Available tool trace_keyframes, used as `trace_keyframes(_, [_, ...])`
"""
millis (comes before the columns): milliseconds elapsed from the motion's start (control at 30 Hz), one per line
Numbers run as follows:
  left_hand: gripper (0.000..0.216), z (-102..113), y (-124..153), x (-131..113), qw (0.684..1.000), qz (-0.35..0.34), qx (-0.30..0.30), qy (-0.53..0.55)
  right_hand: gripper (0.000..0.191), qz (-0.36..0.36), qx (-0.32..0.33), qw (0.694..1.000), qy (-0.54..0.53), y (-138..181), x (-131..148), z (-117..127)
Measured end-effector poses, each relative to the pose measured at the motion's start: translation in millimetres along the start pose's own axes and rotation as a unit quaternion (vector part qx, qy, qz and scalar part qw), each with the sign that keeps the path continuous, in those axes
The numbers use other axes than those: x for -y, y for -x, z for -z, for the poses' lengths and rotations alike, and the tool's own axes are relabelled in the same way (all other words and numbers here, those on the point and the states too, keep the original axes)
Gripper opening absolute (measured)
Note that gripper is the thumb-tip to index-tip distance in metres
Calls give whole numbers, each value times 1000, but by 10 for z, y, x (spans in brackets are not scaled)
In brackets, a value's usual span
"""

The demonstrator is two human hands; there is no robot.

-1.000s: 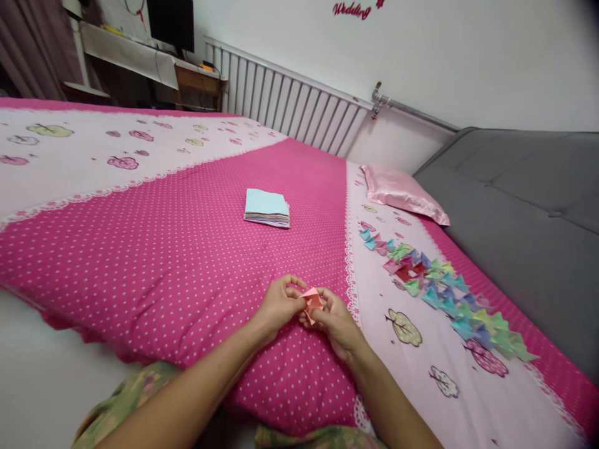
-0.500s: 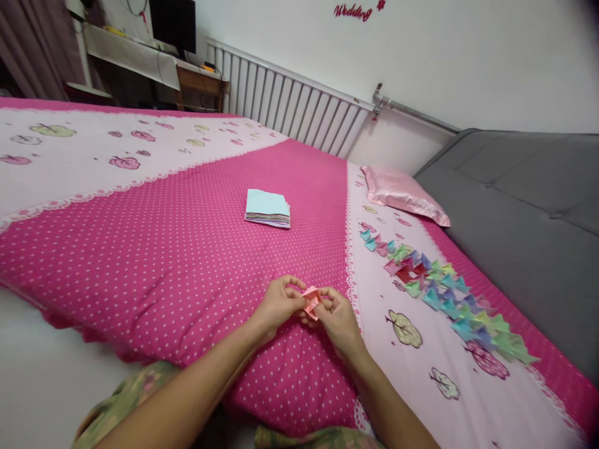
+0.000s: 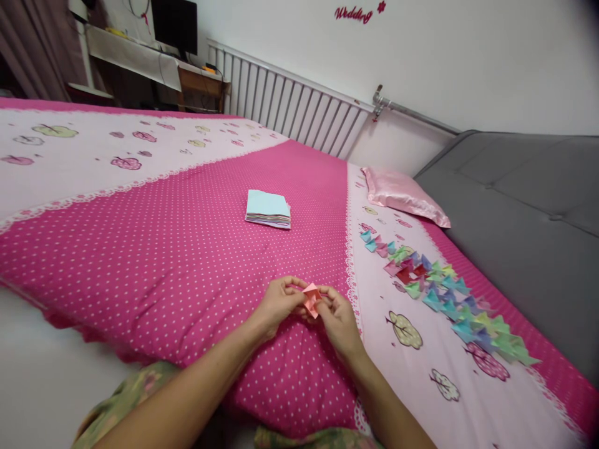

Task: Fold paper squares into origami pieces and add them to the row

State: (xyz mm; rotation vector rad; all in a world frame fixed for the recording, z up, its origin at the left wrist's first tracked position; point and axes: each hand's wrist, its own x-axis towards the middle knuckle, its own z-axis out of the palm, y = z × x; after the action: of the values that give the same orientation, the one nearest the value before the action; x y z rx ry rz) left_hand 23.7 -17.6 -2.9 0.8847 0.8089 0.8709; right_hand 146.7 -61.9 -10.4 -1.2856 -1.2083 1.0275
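Observation:
A small salmon-pink folded paper piece [image 3: 311,302] is held between both hands above the edge of the bed. My left hand [image 3: 279,304] pinches its left side with thumb and fingers. On the other side, my right hand [image 3: 337,317] grips it, thumb at the front and fingers partly hidden behind. The paper has raised points and a hollow facing me. Beyond the hands lies a stack of coloured square paper [image 3: 267,206], light blue on top. To the right, several folded paper boats [image 3: 440,293] in many colours stand in rows.
The bed carries a pink dotted and floral bedspread [image 3: 187,249]. A pink satin pillow [image 3: 403,194] rests against the grey padded headboard [image 3: 519,199]. Behind the bed are a metal railing [image 3: 281,93] and a desk with a monitor [image 3: 175,26].
The pink paper has turned slightly in the fingers, and the right thumb has shifted a little on it. Both hands stay in nearly the same place.

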Motion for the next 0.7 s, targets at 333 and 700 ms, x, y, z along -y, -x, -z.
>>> trace_keyframes(333, [10,18,-66,113,985,-86,-51,-140,15,10,26,999,34,28,23,-33])
trace_keyframes(700, [20,99,-55,104,914,-144,-52,-375,19,36,80,990,110,27,36,4])
